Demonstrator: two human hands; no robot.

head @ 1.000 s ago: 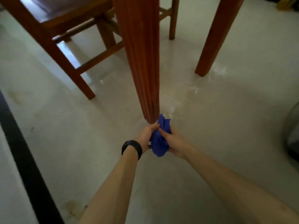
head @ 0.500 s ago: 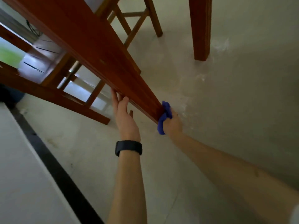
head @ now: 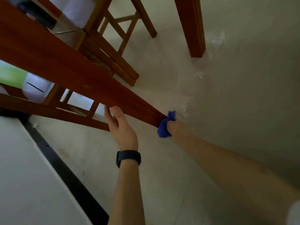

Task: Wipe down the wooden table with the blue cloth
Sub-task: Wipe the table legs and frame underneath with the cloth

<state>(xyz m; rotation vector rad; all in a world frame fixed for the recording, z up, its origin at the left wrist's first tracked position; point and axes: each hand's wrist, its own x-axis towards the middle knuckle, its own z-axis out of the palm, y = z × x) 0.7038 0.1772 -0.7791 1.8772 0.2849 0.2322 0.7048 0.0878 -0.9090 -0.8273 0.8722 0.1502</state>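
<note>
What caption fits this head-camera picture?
Right hand holds blue cloth low on the table leg; left hand touches it.

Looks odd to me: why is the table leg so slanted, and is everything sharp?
Head view: the tilted wide-angle lens slants the table leg; the green patch at left is blurred; light is dim; blue cloth and left hand look sharp.

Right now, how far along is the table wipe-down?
Nothing in view shows a finished part: no streak tells wiped wood from unwiped. In hand: the right hand holds the bunched blue cloth against the foot of the near table leg, while the left hand touches that leg higher up. Left, as far as I can judge: the far leg; the tabletop is out of view.
</note>
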